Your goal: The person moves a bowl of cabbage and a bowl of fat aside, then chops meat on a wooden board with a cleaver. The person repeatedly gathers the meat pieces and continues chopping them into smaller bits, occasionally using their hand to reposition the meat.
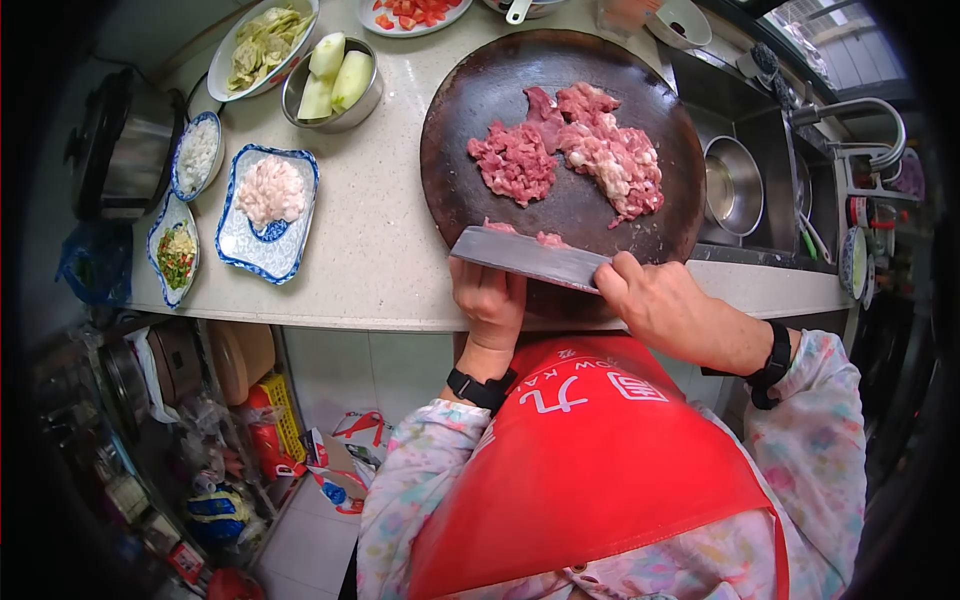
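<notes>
Clearly, the cleaver [528,258] lies almost flat at the near edge of the round chopping board [470,110], with a few bits of meat resting on its blade. The right hand [655,300] has its grip closed around the handle end, so the blade can stay level and the meat does not slide off. The left hand [488,300] is just under the blade at its left part, fingers curled; I cannot tell if it grips anything or only supports the steel from below.

The chopped raw meat [570,150] sits in a loose heap on the far half of the board, well apart from the cleaver, which leaves the near half bare for working. The board rests on the pale worktop [380,240], just beside the sink [745,190] where a metal pot [732,185] stands.

To the left, the prepared ingredients are kept away from the raw meat: a blue-patterned dish of pale chopped pieces [268,205], a small dish of white mince [196,155], another with green and red bits [176,252], and a steel bowl of peeled melon pieces [335,80]. A rice cooker [125,145] stands at the far left.
</notes>
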`<state>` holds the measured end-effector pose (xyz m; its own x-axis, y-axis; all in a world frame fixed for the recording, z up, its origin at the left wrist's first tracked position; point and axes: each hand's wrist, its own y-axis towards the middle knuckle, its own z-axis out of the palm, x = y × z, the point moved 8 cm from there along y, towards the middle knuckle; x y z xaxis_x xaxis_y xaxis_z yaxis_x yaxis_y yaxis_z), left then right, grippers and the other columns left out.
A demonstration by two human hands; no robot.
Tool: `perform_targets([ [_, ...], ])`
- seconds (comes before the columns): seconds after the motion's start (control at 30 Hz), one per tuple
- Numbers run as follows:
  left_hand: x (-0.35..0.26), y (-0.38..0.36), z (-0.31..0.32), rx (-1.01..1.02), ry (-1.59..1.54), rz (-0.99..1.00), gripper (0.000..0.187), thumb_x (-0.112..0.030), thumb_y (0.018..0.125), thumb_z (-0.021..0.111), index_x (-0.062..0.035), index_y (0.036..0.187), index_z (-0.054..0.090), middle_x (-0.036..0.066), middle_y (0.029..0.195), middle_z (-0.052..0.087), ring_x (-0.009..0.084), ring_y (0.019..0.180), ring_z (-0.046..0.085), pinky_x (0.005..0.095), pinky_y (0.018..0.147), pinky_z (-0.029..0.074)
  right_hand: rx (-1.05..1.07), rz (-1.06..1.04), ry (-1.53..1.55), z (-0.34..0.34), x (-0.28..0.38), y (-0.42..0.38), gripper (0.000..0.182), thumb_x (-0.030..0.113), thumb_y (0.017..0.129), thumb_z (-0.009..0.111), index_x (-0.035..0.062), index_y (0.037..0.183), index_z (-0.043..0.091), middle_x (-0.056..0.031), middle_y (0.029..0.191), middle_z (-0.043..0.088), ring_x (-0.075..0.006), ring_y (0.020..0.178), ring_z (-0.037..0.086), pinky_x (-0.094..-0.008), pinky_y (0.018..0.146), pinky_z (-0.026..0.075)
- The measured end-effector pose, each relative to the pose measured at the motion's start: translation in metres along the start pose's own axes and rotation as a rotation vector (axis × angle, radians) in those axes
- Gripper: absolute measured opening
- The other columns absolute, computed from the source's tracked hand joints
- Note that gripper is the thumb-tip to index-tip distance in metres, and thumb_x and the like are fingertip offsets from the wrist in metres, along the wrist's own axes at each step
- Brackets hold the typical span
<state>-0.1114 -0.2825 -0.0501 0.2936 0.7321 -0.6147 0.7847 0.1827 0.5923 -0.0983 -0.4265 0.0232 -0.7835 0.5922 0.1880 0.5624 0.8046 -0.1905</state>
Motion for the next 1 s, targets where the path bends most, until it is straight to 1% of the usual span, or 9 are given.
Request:
perform_targets([
  [0.1,0.002,0.000,0.001,0.012,-0.007,-0.006,0.029,-0.005,0.081,0.069,-0.0012,0.110,0.066,0.015,0.106,0.067,0.0366,0.101,0.063,0.0464,0.090,0.049,-0.037,-0.031,0.040,-0.006,0.005,0.021,0.016,0.008,0.080,0.057,-0.0013,0.090,0.050,-0.0117,0.075,0.054,-0.0206,0.053,0.061,-0.0310,0.042,0.049],
  [0.2,0.005,-0.003,0.004,-0.011,-0.001,-0.012,0.031,-0.006,0.080,0.070,-0.0006,0.111,0.066,0.015,0.107,0.067,0.0372,0.106,0.062,0.0461,0.093,0.049,-0.029,-0.066,-0.008,-0.001,0.011,0.054,0.016,0.009,0.080,0.057,-0.0013,0.090,0.050,-0.0129,0.074,0.055,-0.0223,0.054,0.063,-0.0320,0.043,0.050],
  [0.27,0.006,-0.002,0.004,-0.029,0.007,-0.017,0.032,-0.006,0.080,0.070,-0.0003,0.111,0.066,0.015,0.107,0.067,0.0379,0.109,0.061,0.0459,0.094,0.049,-0.108,-0.102,0.019,0.000,0.018,0.070,0.016,0.010,0.080,0.058,-0.0005,0.090,0.050,-0.0149,0.074,0.058,-0.0260,0.058,0.065,-0.0351,0.046,0.052],
  [0.37,0.001,-0.001,-0.001,-0.083,0.063,0.011,0.028,-0.003,0.077,0.072,-0.0006,0.104,0.067,0.013,0.103,0.067,0.0362,0.101,0.063,0.0434,0.087,0.051,-0.126,-0.098,0.074,0.000,0.010,0.078,0.016,0.010,0.081,0.057,0.0007,0.091,0.051,-0.0156,0.076,0.060,-0.0293,0.061,0.067,-0.0381,0.048,0.052],
  [0.43,0.003,0.000,0.002,-0.033,0.005,-0.015,0.020,0.002,0.074,0.069,-0.0037,0.093,0.067,0.011,0.095,0.066,0.0327,0.089,0.062,0.0422,0.082,0.050,-0.201,-0.010,0.149,-0.002,-0.012,0.075,0.016,0.009,0.080,0.058,0.0024,0.093,0.052,-0.0140,0.079,0.063,-0.0296,0.066,0.067,-0.0396,0.051,0.052],
  [0.47,0.000,0.003,0.000,-0.074,0.013,0.022,0.017,0.005,0.072,0.068,-0.0044,0.086,0.065,0.009,0.089,0.063,0.0292,0.083,0.060,0.0403,0.077,0.050,-0.224,0.034,0.108,-0.002,-0.021,0.073,0.016,0.008,0.079,0.058,0.0025,0.093,0.052,-0.0144,0.079,0.063,-0.0302,0.066,0.067,-0.0407,0.052,0.052],
  [0.63,0.001,-0.002,0.001,-0.083,0.019,0.029,0.020,0.003,0.072,0.071,-0.0039,0.090,0.067,0.008,0.094,0.064,0.0285,0.084,0.061,0.0384,0.077,0.052,-0.188,0.042,0.172,-0.009,-0.017,0.043,0.017,0.004,0.077,0.058,0.0020,0.092,0.050,-0.0152,0.078,0.060,-0.0332,0.062,0.063,-0.0421,0.050,0.049],
  [0.8,0.001,-0.001,-0.002,-0.013,0.022,0.001,0.025,-0.003,0.075,0.073,-0.0022,0.099,0.069,0.013,0.098,0.067,0.0359,0.087,0.064,0.0438,0.080,0.052,-0.062,-0.040,0.096,-0.007,-0.006,0.016,0.020,0.006,0.077,0.060,0.0008,0.092,0.048,-0.0122,0.079,0.058,-0.0253,0.060,0.065,-0.0356,0.045,0.049],
  [1.0,0.003,-0.004,0.000,-0.004,0.041,-0.006,0.029,-0.008,0.076,0.074,-0.0008,0.103,0.069,0.017,0.102,0.067,0.0382,0.093,0.064,0.0454,0.085,0.052,0.011,-0.071,0.017,-0.007,-0.005,0.028,0.017,0.007,0.078,0.059,-0.0001,0.091,0.050,-0.0125,0.076,0.059,-0.0257,0.059,0.065,-0.0354,0.045,0.051],
])
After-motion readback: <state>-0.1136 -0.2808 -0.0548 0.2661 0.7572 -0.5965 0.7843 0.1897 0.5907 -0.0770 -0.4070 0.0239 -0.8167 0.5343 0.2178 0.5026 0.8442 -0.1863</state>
